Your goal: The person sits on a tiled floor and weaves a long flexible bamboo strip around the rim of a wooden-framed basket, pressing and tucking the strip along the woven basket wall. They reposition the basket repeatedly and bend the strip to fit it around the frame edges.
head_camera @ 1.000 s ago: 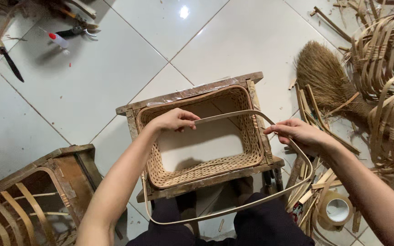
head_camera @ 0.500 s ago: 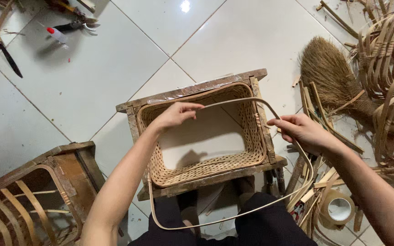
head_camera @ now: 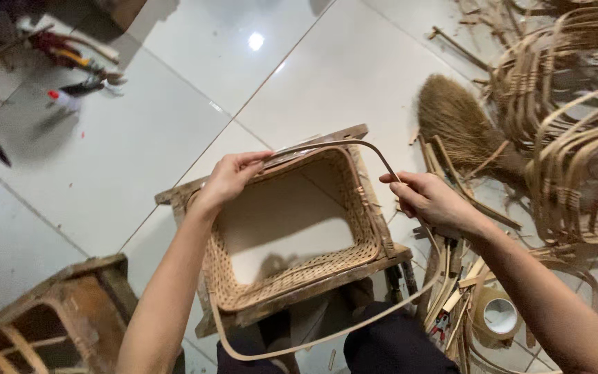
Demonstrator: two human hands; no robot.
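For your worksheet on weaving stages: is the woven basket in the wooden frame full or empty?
Empty. The woven basket shows only bare pale floor through its open middle; the left hand grips its far rim, and the right hand holds the cane strip.

Beneath the left hand's fingers the rattan strip disappeared, its end hidden. Behind the right hand's fingers the strip passed unseen. The wooden frame below was cut off by the edge.

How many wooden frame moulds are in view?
2: one wooden frame holding the woven basket between the hands, another wooden frame at lower left, partly cut off.
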